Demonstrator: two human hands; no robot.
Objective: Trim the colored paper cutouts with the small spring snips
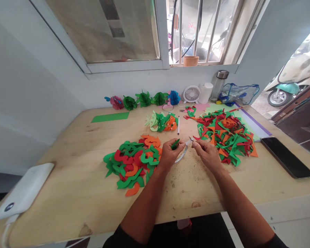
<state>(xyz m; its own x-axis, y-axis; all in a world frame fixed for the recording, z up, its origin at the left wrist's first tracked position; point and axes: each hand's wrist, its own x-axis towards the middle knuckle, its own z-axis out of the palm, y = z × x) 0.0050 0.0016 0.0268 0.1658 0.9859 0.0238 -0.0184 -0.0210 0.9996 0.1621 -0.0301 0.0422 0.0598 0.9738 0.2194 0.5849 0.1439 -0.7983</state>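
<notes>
My left hand (172, 153) is closed around a small green paper piece (175, 144), near the middle of the table. Just to its right, my right hand (205, 151) pinches something small and thin, too tiny to make out. Between the hands lies a white curved strip (181, 155), partly hidden by my left fingers. Left of my left hand is a pile of curved green, red and orange paper shapes (131, 162). Beyond my right hand spreads a heap of pointed paper scraps (226, 134) in the same colours.
A pen (178, 125) and dotted paper pieces (161, 121) lie beyond my hands. Paper turtles (144, 99), a small fan (192, 94) and a bottle (219, 85) line the wall. A phone (287, 156) is at right, a white device (24, 191) at left.
</notes>
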